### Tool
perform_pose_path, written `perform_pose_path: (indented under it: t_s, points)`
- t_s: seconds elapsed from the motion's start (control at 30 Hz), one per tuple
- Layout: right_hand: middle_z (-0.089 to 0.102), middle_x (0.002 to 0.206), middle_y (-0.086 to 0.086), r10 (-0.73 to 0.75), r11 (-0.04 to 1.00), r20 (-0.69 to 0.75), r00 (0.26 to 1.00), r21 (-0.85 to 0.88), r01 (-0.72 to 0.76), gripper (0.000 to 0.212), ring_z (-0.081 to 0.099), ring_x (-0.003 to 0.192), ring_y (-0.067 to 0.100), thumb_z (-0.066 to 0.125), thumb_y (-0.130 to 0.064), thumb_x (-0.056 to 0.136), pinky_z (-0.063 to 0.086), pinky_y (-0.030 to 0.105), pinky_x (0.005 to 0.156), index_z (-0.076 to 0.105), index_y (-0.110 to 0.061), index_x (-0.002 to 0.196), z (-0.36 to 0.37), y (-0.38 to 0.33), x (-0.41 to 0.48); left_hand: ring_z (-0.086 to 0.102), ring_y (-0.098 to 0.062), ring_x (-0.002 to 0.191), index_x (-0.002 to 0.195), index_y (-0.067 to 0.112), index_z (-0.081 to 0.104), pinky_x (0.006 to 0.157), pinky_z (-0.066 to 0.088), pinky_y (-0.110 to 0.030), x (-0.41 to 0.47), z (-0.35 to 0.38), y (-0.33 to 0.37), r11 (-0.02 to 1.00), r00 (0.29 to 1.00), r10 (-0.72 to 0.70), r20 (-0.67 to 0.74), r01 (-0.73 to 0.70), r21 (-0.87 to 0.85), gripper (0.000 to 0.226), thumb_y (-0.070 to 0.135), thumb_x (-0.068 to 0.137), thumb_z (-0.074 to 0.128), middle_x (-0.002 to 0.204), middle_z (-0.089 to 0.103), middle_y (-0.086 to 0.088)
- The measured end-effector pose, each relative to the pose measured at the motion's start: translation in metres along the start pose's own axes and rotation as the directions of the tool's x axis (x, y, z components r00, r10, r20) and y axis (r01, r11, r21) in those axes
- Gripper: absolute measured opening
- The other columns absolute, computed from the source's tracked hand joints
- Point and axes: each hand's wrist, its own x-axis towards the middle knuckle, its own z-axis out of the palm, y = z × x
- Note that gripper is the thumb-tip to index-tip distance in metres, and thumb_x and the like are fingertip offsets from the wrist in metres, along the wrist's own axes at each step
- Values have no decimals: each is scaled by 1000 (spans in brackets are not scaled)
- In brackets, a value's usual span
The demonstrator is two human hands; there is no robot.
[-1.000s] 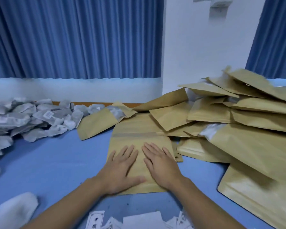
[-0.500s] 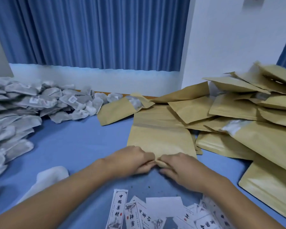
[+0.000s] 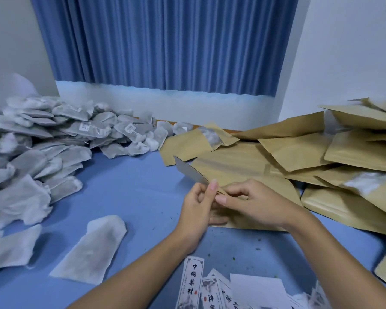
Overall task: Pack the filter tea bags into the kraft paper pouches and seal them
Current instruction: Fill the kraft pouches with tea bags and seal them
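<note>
Fingers of the left hand [image 3: 198, 204] are curled in, with the thumb standing upright, and they pinch one layer at the mouth of a kraft pouch [image 3: 276, 190]. The right hand [image 3: 252, 201] meets it from the other side, thumb pointing left and fingers bent, gripping the other layer of the same mouth. Between the two grips the mouth is parted, and a grey inner flap [image 3: 187, 170] lifts up and away to the left. Both forearms reach in from the bottom edge and converge over the blue table [image 3: 132, 186], wrists slightly raised. The rest of the pouch lies flat on the table beneath the right hand.

The left hand's lower fingers are tucked behind its palm, so how they touch the paper cannot be made out. A pile of tea bags [image 3: 54, 139] covers the table's left side and runs off the frame. One loose tea bag [image 3: 91, 244] lies alone near the left forearm. A heap of pouches [image 3: 343, 152] is cut off at the right. Printed labels [image 3: 193, 284] are partly cropped at the bottom.
</note>
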Motion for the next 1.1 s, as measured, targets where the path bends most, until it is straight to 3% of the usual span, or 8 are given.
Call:
perform_pose_path:
  t_s: [0.3,0.43,0.53,0.73,0.87,1.0,1.07,1.1]
  points:
    - [57,72,12,1,984,-40,999,177,6,55,41,68,26,52,-60,98,34,35,71,72,-10,81,3,9,2,64,-27,67,87,8,52,58,59,-35,5,-7,-9,1000,1000,3,4,-3,14,54,58,80,71,69,61,-13]
    - [63,69,-6,29,964,-18,999,267,-23,52,50,67,4,49,-52,102,40,19,71,71,-15,73,3,10,-2,62,-25,67,94,4,54,54,57,-32,5,-8,-9,999,1000,13,15,-14,53,40,42,91,68,69,60,-12]
    - [68,79,20,75,968,9,997,240,-75,58,54,72,20,44,-49,105,43,36,76,67,-3,78,5,13,-1,58,-31,63,89,6,59,54,51,-33,4,-6,-12,993,1000,26,1,-26,112,24,26,101,59,66,61,-11]
    - [40,53,-4,-4,898,-180,984,-433,-75,43,33,55,11,56,-25,100,30,35,58,45,-14,60,1,6,4,60,-22,56,80,8,54,60,49,-31,-3,-6,-8,966,997,59,46,-68,249,25,14,103,51,58,58,-8]
    - [62,65,-1,-36,854,-580,814,-441,-276,24,54,64,25,57,-21,98,41,37,63,64,-17,75,-26,9,-7,64,-36,63,71,17,46,62,49,-29,-19,1,-8,922,976,117,183,-175,346,27,24,97,52,51,58,5]
    - [60,67,-4,130,773,-301,945,-566,-286,27,57,67,21,60,-37,93,49,39,63,55,-26,69,-12,-7,-11,63,-16,62,62,24,48,59,45,-24,-27,13,-7,923,992,108,60,-123,365,26,19,86,56,55,58,5]
    - [57,68,-2,90,716,-305,948,-642,-275,30,55,70,25,55,-30,95,49,41,64,48,-23,67,-3,-11,-9,52,-6,65,68,26,46,63,39,-19,-28,8,-1,807,933,345,-101,-240,540,24,16,80,64,68,56,11]
    - [56,70,-1,45,705,-324,945,-660,-260,27,55,71,26,51,-28,95,49,41,64,49,-21,69,-1,-13,-7,51,-8,74,77,27,49,69,40,-19,-28,5,6,623,825,554,-111,-322,713,24,12,79,68,80,56,12]
